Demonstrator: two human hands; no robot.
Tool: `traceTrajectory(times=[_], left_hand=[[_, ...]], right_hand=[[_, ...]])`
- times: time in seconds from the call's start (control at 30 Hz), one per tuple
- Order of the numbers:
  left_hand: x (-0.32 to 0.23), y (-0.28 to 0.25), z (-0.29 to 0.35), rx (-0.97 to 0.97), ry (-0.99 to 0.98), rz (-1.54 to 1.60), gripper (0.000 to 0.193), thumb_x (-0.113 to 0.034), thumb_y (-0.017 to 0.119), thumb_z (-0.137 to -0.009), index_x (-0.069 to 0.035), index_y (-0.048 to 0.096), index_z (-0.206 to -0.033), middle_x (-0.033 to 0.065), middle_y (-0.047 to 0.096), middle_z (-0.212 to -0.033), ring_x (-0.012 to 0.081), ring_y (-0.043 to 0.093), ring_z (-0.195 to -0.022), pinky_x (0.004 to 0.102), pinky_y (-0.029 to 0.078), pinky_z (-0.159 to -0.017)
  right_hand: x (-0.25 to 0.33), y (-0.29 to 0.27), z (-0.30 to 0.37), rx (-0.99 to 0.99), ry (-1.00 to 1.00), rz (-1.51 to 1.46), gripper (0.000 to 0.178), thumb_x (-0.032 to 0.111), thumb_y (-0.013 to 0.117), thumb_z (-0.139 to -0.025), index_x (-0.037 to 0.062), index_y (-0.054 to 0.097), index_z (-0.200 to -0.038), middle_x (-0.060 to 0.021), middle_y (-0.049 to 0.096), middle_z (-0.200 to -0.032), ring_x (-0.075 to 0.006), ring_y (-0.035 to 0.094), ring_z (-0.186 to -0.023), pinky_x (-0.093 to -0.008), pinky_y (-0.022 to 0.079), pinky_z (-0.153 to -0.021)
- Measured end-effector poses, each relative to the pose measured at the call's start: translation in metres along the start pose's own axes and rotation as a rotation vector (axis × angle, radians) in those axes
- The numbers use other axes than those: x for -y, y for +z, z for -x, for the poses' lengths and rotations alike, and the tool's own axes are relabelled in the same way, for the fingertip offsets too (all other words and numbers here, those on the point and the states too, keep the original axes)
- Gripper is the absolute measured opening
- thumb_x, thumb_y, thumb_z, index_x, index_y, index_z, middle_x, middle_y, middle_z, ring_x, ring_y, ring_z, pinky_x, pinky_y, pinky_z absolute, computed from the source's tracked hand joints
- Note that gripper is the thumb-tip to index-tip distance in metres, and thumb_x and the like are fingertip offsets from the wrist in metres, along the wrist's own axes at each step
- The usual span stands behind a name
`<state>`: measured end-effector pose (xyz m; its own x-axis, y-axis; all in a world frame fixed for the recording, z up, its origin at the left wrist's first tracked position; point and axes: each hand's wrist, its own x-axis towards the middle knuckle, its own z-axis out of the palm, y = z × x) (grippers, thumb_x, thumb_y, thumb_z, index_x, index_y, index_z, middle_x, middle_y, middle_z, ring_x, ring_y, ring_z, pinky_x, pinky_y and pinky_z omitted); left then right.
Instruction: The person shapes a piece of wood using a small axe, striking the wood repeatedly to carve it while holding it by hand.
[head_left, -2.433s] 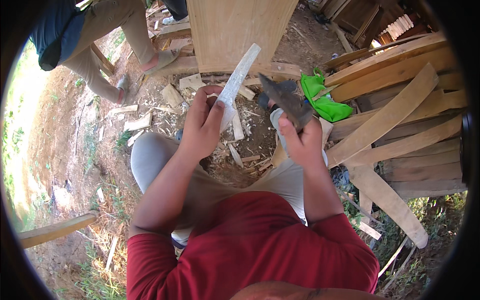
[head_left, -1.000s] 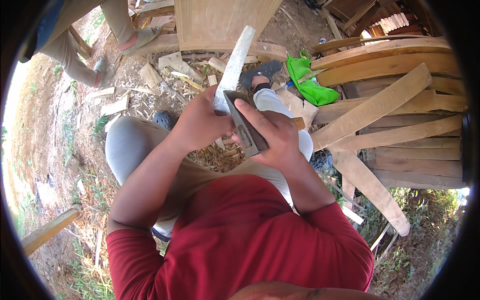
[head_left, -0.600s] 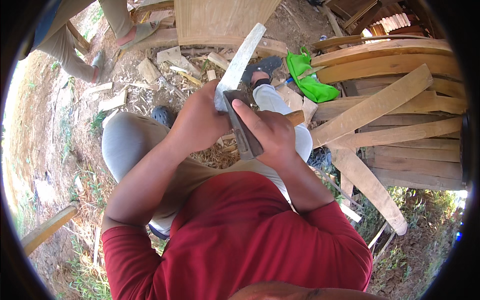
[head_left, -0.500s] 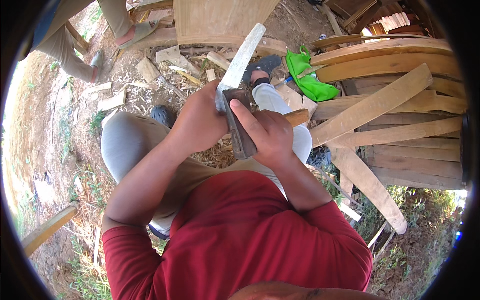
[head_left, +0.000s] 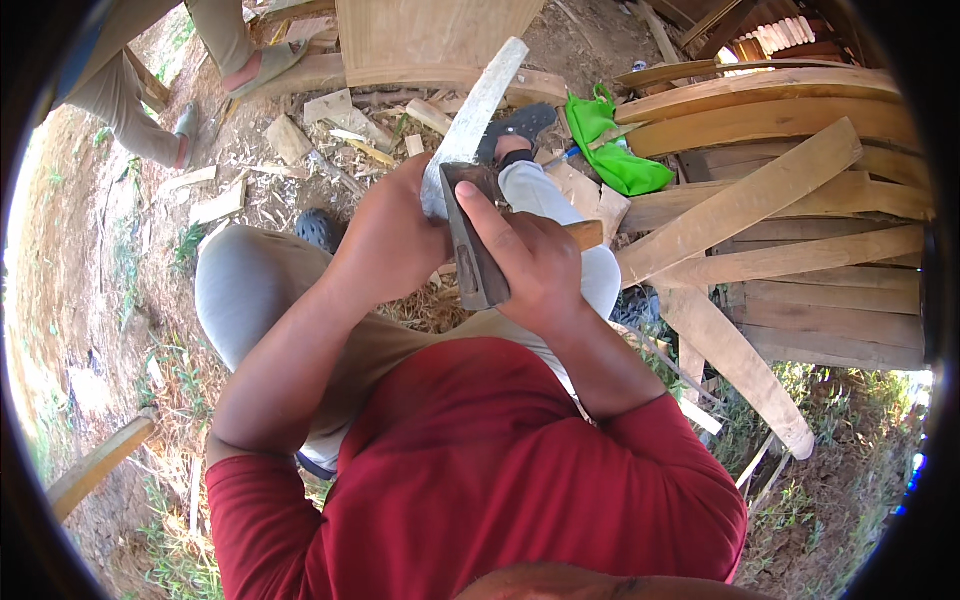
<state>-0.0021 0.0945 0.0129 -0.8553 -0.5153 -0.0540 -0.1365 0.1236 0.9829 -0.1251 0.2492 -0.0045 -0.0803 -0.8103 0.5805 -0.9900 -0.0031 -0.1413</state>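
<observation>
Ground: bare dirt (head_left: pixel 105 260) with grass in patches, running under everything I see through the head camera.
Plank stack: long boards (head_left: pixel 835 335) piled at my right, some curved, with loose ones lying at angles against them.
Wearer: a red shirt (head_left: pixel 480 470) and pale trousers (head_left: pixel 250 280), knees spread.
Panel: a broad wooden panel (head_left: pixel 430 40) ahead at the top edge.
Co-worker: trousered legs (head_left: pixel 140 120) and slip-on shoes, far left.
Bag: bright green (head_left: pixel 622 160), just beside the stack.
Pale strip: a long, narrow whitish piece (head_left: pixel 480 110), rising tilted from between the hands; its lower end is hidden.
Axe: dark metal head (head_left: pixel 475 255) close against the strip, though I can't tell whether they touch; wooden handle (head_left: pixel 586 235) pointing right.
Left hand: closed (head_left: pixel 390 235) around the strip's lower part.
Right hand: gripping the axe (head_left: pixel 540 265), index finger along its head.
Scraps: offcuts (head_left: pixel 288 140) and shavings scattered beyond the knees.
</observation>
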Motion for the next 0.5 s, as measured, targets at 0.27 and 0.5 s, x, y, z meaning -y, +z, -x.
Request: traceTrajectory(times=[0.27, 0.5], left_hand=[[-0.008, -0.008, -0.010, 0.038, -0.100, 0.100, 0.040, -0.003, 0.073, -0.084, 0.004, 0.064, -0.122, 0.0167, 0.075, -0.096, 0.0240, 0.073, -0.087, 0.0384, 0.057, -0.079], [-0.001, 0.001, -0.004, 0.039, -0.044, 0.024, 0.039, -0.002, 0.073, -0.084, 0.005, 0.064, -0.121, 0.0116, 0.074, -0.090, 0.0157, 0.068, -0.079, 0.0348, 0.056, -0.071]], right_hand=[[-0.001, 0.000, 0.003, 0.031, 0.040, -0.030, 0.074, 0.016, 0.072, -0.082, 0.0160, 0.055, -0.155, -0.0028, 0.053, -0.069, -0.0218, 0.058, -0.060, -0.0400, 0.048, -0.055], [-0.002, -0.010, 0.003, 0.088, 0.016, 0.004, 0.076, 0.015, 0.074, -0.081, 0.0148, 0.054, -0.155, -0.0045, 0.058, -0.072, -0.0240, 0.060, -0.061, -0.0406, 0.050, -0.056]])
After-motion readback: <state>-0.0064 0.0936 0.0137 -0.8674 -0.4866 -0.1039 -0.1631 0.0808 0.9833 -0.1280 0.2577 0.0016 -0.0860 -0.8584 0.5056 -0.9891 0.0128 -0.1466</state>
